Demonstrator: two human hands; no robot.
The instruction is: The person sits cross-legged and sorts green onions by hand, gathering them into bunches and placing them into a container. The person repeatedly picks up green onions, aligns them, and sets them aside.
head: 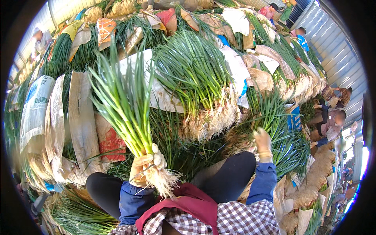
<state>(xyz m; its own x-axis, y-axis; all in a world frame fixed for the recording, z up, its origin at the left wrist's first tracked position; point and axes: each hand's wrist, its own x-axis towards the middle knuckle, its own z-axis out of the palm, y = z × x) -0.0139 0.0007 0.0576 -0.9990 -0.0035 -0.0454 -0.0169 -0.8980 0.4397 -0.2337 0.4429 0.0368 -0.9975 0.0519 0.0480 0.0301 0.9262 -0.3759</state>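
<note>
My gloved left hand (147,167) is closed round the lower stems of a bunch of green garlic plants (132,120), leaves up and white roots hanging below the fist. At the right, my gloved right hand (262,141) is raised beside a heap of green plants (282,138); it is slightly blurred, and no plant shows clearly in it. Straight ahead, a larger pile of green garlic (195,76) lies on a white woven sack (167,97), its pale roots facing me. Loose leaves lie dark in the gap before my knees.
Rows of rooted plants under sacks and brown paper (83,117) stand left and ahead. Another heap (79,208) lies at lower left. Several other people sit at the right and far edges, among them a person in a mauve vest (332,123). A corrugated metal wall (340,55) rises at right.
</note>
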